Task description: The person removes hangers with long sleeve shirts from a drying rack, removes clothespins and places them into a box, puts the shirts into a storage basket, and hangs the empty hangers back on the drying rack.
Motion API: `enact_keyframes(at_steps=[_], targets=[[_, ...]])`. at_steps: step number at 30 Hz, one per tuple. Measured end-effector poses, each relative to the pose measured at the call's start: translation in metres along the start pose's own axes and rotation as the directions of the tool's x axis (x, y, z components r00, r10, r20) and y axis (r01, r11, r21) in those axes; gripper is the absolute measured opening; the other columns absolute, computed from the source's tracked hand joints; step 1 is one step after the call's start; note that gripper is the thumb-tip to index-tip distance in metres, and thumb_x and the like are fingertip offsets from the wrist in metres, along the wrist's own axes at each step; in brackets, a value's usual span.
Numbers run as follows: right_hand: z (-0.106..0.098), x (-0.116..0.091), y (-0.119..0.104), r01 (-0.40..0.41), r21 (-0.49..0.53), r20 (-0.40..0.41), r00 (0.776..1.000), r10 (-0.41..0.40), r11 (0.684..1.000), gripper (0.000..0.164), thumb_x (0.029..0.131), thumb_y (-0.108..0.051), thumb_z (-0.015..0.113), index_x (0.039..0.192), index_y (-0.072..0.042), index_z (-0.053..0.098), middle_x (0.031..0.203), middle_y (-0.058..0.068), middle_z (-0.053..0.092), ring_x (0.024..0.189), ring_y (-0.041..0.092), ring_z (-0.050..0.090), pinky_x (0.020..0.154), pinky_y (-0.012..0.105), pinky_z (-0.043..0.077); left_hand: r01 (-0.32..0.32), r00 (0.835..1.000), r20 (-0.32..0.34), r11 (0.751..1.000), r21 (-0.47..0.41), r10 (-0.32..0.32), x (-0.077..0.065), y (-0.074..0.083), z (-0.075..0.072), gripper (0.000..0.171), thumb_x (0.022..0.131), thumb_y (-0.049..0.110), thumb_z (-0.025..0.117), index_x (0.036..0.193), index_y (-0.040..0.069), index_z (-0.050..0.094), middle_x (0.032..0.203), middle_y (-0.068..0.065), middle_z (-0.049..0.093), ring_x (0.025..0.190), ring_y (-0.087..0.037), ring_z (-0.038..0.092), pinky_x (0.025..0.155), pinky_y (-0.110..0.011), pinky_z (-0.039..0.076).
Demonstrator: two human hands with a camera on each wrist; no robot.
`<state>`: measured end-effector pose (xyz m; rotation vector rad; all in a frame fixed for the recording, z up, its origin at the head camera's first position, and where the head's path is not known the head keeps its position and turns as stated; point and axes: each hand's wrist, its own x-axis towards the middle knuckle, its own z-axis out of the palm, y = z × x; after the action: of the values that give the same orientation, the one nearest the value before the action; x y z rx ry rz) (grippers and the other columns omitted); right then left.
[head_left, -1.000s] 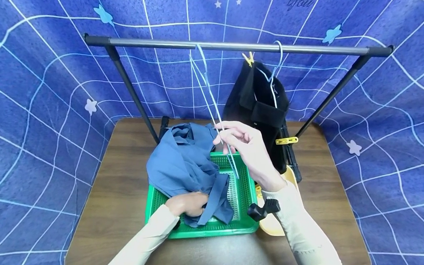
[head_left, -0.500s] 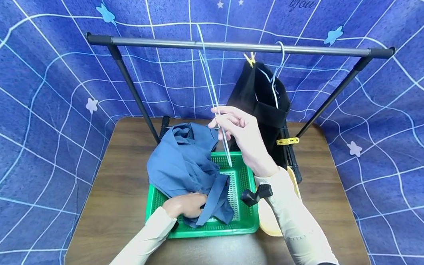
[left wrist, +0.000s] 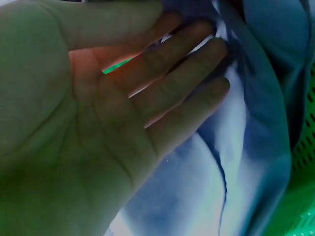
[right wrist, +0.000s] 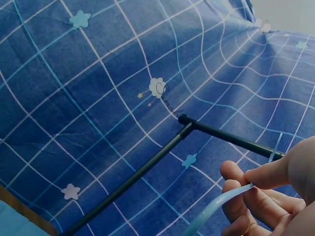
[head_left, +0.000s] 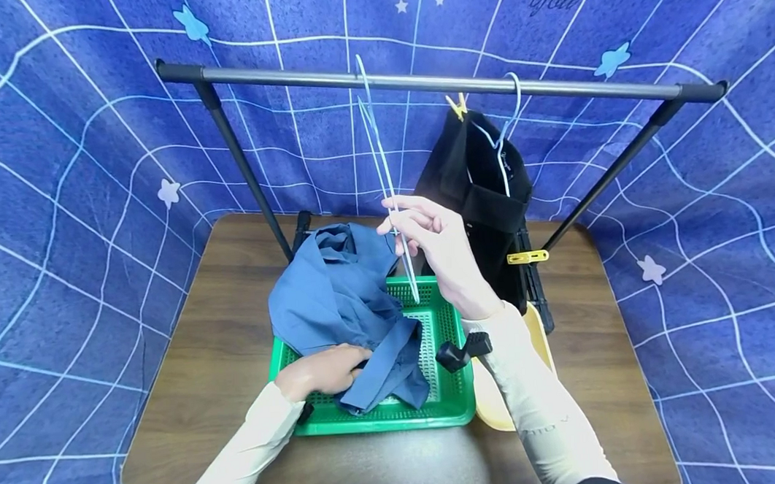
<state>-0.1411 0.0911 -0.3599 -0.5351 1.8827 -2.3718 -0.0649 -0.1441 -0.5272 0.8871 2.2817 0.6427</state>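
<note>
My right hand [head_left: 435, 250] pinches a light blue clothes hanger [head_left: 383, 151] between thumb and fingers, above the green basket. The hanger is tilted, its hook end up by the rack's bar; whether it touches the bar I cannot tell. In the right wrist view, a curved part of the hanger [right wrist: 216, 204] shows between thumb and fingers. My left hand [head_left: 325, 369] lies by the near left of a crumpled blue garment [head_left: 338, 296]. In the left wrist view its fingers [left wrist: 172, 93] are loosely extended against the cloth. The garment lies partly in the green basket [head_left: 430, 420], spilling over its far left.
A grey rack bar [head_left: 274, 77] spans the table. Black clothing [head_left: 491, 211] hangs at its right from another blue hanger [head_left: 514, 111], with yellow clips [head_left: 526, 257] on it. A pale yellow tray [head_left: 495, 404] is right of the basket on the wooden table [head_left: 192, 398].
My right hand has risen with the hanger, whose hook end now stands higher by the bar. My left hand has shifted slightly left, and its fingers have loosened on the garment.
</note>
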Motion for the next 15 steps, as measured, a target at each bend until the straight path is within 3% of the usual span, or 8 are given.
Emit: enact_keyframes(at_steps=[3,11,15], targets=[[0.000,0.000,0.001,-0.006,-0.005,-0.005,1.000,0.006,1.000,0.028,0.105,-0.012,0.068,0.130,0.000,0.071,0.092,0.006,0.079,0.064,0.017,0.062,0.062,0.024,0.043,0.030,0.999,-0.022,0.999,-0.018,-0.031,-0.007,0.002,-0.004,0.037,0.111,0.006,0.052,0.146,0.001,0.062,0.144,-0.015,0.066,0.137,-0.034,0.060,0.115,-0.050,0.048],[-0.003,-0.002,0.009,-0.009,-0.049,-0.026,1.000,0.008,0.999,0.031,0.106,-0.015,0.068,0.133,0.000,0.070,0.093,0.007,0.079,0.065,0.018,0.062,0.061,0.022,0.045,0.101,0.993,-0.055,0.987,-0.122,-0.109,-0.017,0.005,-0.007,0.037,0.111,0.009,0.056,0.147,0.002,0.061,0.144,-0.014,0.065,0.135,-0.032,0.061,0.111,-0.050,0.050],[-0.004,-0.003,0.013,0.010,-0.073,-0.036,0.999,-0.012,0.997,0.028,0.107,-0.015,0.068,0.132,-0.004,0.072,0.094,0.010,0.078,0.065,0.019,0.062,0.060,0.023,0.044,0.092,0.992,-0.073,0.981,-0.171,-0.106,-0.021,0.003,-0.010,0.037,0.111,0.010,0.058,0.147,0.002,0.061,0.139,-0.011,0.068,0.127,-0.028,0.065,0.107,-0.047,0.053]])
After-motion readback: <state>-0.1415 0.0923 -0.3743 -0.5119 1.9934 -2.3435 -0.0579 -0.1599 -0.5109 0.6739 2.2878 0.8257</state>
